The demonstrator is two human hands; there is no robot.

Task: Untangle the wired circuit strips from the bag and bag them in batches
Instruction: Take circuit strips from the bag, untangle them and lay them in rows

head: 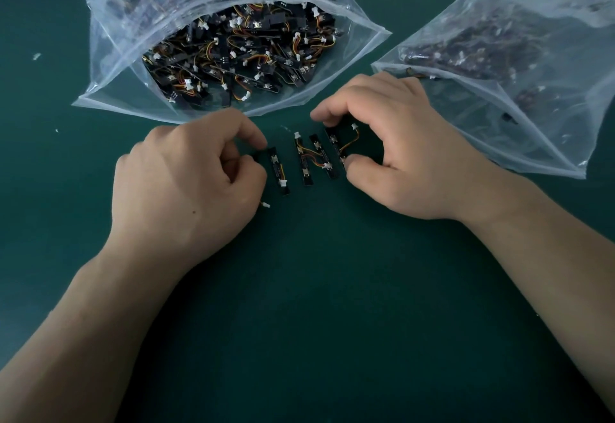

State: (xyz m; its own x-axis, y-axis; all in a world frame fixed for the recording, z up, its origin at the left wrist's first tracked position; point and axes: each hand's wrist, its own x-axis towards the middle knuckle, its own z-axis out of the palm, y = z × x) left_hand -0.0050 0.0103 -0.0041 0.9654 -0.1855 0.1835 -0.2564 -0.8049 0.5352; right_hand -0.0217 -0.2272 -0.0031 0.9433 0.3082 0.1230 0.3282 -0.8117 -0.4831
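Note:
Several black circuit strips with orange-yellow wires and white plugs lie in a row on the green mat between my hands. My left hand (pixel 189 176) pinches the leftmost strip, mostly hidden under its fingers, beside a free strip (pixel 279 171). Two strips (pixel 312 159) lie in the middle with wires crossing. My right hand (pixel 396 153) pinches the rightmost strip (pixel 334 143) between forefinger and thumb. An open clear bag (pixel 109 56) at the upper left holds a tangled heap of strips (pixel 243 53).
A second clear plastic bag (pixel 532 96) with dark strips inside lies at the upper right, its corner close to my right wrist. Small white scraps (pixel 36 56) dot the mat at the left. Bare green mat (pixel 316 289) stretches toward me between my forearms.

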